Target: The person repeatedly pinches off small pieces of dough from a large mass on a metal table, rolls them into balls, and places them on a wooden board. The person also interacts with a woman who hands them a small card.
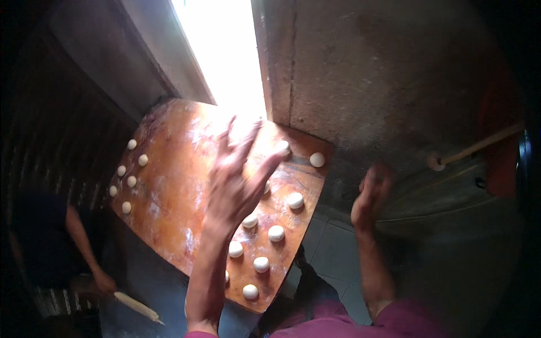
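Note:
My left hand [236, 174] is over the wooden board [169, 219], slightly blurred, fingers spread. Its thumb reaches toward a white dough ball [284, 146] near the back; I cannot tell whether they touch. More dough balls [295, 199] sit along the board's right side, several of them partly hidden by my left arm. A smaller group of balls [132, 181] lies at the left edge. Off the board's right side, my right hand [369, 197] hangs in the air with its fingers smeared by motion.
A person [45, 236] at lower left holds a long pale roll-shaped object [135, 306] over a dark surface [146, 281]. A bright opening [220, 45] and dark wall [360, 67] are behind the board. At right are a stick [473, 146] and red object [499, 174].

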The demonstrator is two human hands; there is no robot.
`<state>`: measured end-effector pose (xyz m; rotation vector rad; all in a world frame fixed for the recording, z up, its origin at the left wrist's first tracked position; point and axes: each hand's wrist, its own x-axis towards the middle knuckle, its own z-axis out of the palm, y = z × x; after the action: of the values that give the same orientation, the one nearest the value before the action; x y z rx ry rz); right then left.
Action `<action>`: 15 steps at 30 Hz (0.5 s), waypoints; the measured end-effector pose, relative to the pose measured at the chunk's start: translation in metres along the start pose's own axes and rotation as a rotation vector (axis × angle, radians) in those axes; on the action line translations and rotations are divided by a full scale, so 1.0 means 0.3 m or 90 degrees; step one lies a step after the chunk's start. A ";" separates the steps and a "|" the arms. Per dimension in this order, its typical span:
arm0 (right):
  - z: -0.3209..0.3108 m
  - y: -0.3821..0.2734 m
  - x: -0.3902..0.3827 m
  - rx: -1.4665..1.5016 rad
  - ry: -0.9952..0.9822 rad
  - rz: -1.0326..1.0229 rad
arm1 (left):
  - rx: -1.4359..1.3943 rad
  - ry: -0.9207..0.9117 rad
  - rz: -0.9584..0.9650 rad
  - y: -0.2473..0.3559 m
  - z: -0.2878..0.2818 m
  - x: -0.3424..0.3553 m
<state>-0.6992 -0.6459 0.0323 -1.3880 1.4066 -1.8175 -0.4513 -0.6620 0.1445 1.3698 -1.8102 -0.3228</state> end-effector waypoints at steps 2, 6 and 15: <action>0.135 -0.252 -0.143 0.070 -0.072 0.092 | -0.152 0.100 -0.075 0.002 -0.192 -0.223; 0.204 -0.420 -0.477 0.198 -0.384 0.053 | -0.122 0.150 -0.127 0.096 -0.145 -0.661; 0.716 -0.521 -1.220 -0.033 -1.037 -0.229 | -0.313 0.955 -0.681 -0.026 -0.484 -1.685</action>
<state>-0.3303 -0.3853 0.0088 -2.2769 0.2865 -0.2611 -0.3051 -0.1773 0.0019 1.3956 0.2691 -0.1403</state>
